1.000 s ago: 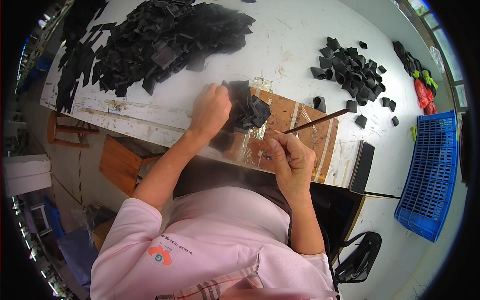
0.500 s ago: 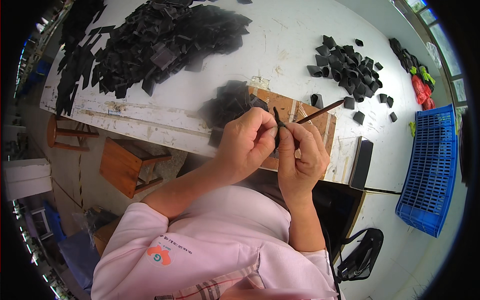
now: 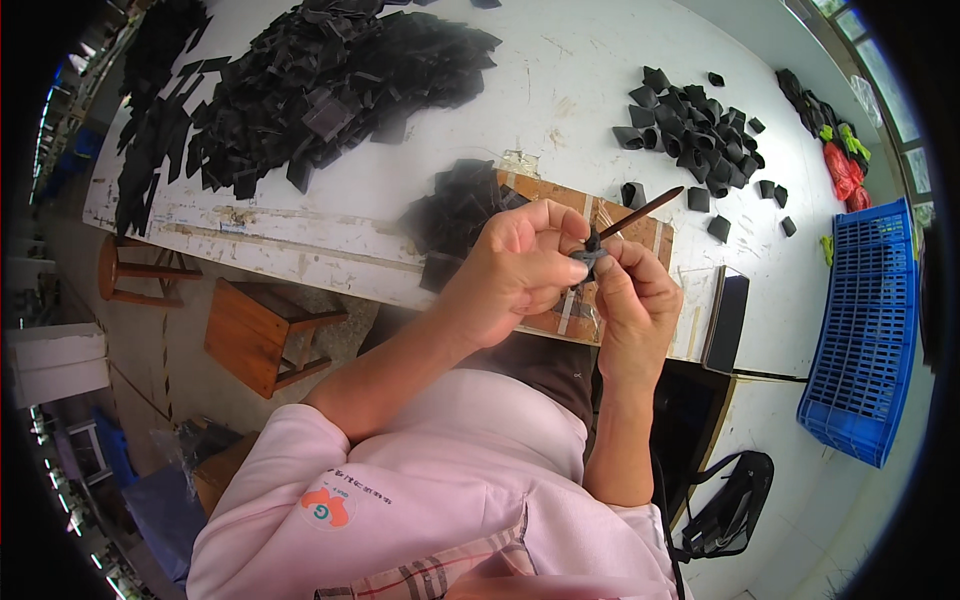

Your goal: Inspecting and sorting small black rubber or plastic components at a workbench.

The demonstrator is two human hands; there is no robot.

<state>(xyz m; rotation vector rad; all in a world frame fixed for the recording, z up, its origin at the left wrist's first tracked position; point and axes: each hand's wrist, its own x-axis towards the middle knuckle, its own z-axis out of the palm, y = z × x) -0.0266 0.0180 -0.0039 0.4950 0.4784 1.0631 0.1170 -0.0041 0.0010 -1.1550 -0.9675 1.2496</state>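
Note:
Close together over the board, both my hands are closed on one small black piece of fabric-like material [image 3: 588, 266]. My left hand [image 3: 525, 262] pinches it from the left between thumb and fingers. From the right, my right hand [image 3: 640, 305] grips its other side with the thumb. A dark brown pointed stick [image 3: 645, 211] sticks out up and right beside my right fingers; where its lower end is held is hidden. Under the hands lies a brown board [image 3: 655, 240]. A small pile of flat black pieces [image 3: 455, 215] lies by my left hand.
A large heap of flat black pieces [image 3: 310, 100] covers the table's [image 3: 560, 60] far left. Folded, tube-like black pieces [image 3: 695, 130] are gathered at far right. A blue plastic crate [image 3: 862, 330] stands right, near a black bag [image 3: 728, 505]. Wooden stools [image 3: 250, 335] stand left.
Both hands have shifted slightly right with the black piece, which now looks folded or bunched instead of pointing upward. The stick's tip has risen a little.

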